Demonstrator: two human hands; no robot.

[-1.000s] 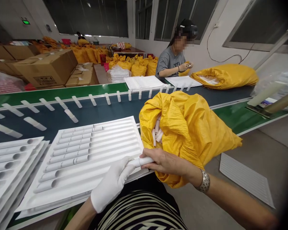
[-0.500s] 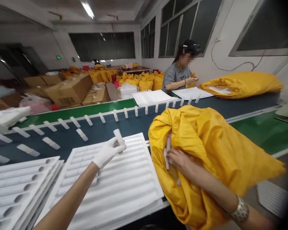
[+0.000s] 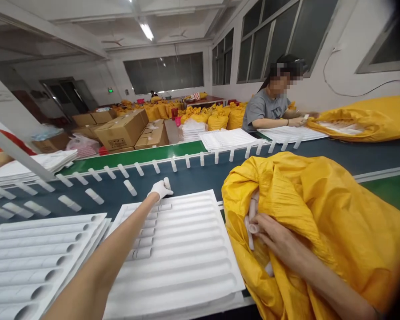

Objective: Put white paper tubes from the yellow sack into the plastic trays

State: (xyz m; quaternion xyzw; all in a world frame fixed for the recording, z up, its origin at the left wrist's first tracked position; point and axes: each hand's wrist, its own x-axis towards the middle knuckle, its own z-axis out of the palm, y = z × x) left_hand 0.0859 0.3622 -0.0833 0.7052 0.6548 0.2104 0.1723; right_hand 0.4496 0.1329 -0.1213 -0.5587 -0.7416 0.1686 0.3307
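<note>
My left hand (image 3: 159,190), in a white glove, pinches a short white tube (image 3: 167,182) at the edge of the dark conveyor belt (image 3: 115,200), just beyond a ribbed white tray (image 3: 190,258). Several white tubes (image 3: 147,231) lie in the grooves on that tray's left side, partly covered by my forearm. My bare right hand (image 3: 280,238) reaches into the mouth of a yellow sack (image 3: 323,200). Its fingers are closed on a white tube (image 3: 253,228) whose open end points toward me. More tubes show inside the sack.
Capped tubes (image 3: 70,203) lie in rows on the belt. At left is a stack of filled trays (image 3: 36,262). Across the belt a person in a grey shirt (image 3: 270,111) handles a tube beside another yellow sack (image 3: 383,120). Cardboard boxes (image 3: 123,129) stand behind.
My left hand has moved with its tube from over the tray to the belt's edge. My right hand stays in the sack, a tube end now showing at its fingertips. The view has shifted left.
</note>
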